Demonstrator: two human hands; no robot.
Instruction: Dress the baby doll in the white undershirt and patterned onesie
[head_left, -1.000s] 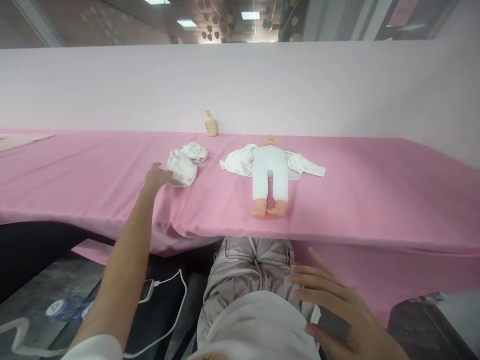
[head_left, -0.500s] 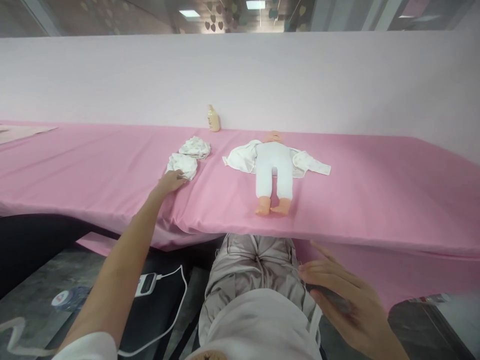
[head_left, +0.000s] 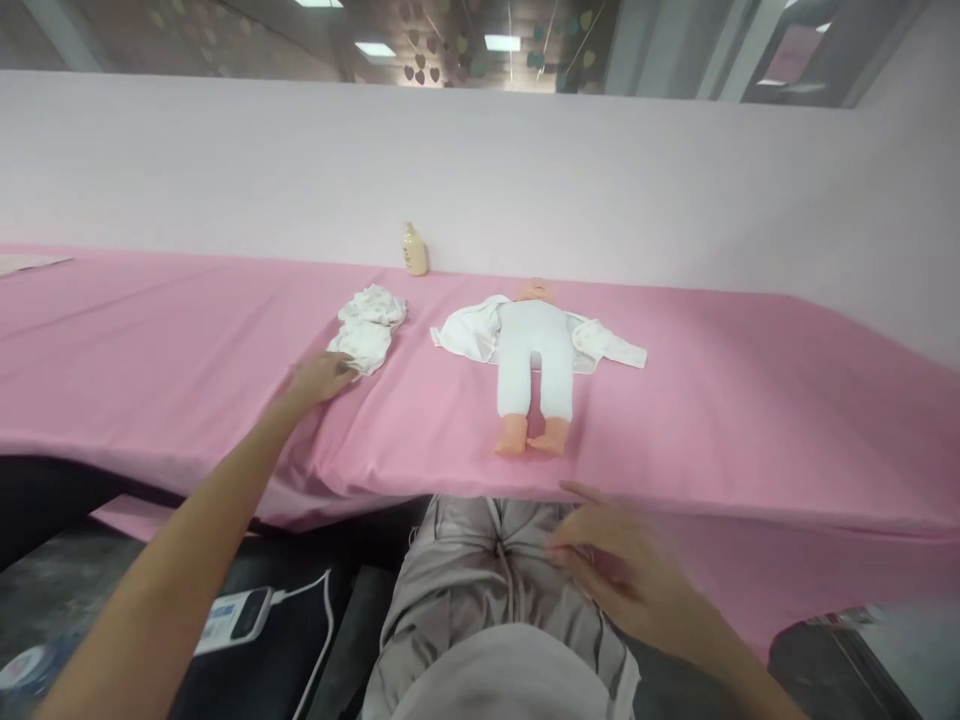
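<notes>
Our white cloth bundle (head_left: 364, 345) lies crumpled on the pink tablecloth (head_left: 712, 400), left of the doll, with a second white bundle (head_left: 373, 303) touching it just behind. Our left hand (head_left: 321, 380) reaches its near-left edge, fingertips on the fabric; we cannot tell whether they pinch it or merely rest there. To the right, we have the doll (head_left: 534, 345) on its back, feet towards us, its white torso and legs over a white garment (head_left: 469, 332) whose sleeves spread to either side. Our right hand (head_left: 615, 560), blurred, hovers above our grey trousers (head_left: 442, 590) near the table's front edge, its fingers loose and grasping nothing that we can see. Behind the bundles, a pale yellow bottle (head_left: 415, 250) stands upright by the white wall (head_left: 600, 180). Down at our left, beside our forearm, a white device (head_left: 229, 617) with a cable (head_left: 321, 650) plugged in lies on a black surface; a clear plastic bottle (head_left: 34, 665) shows partly at the lower-left corner.
</notes>
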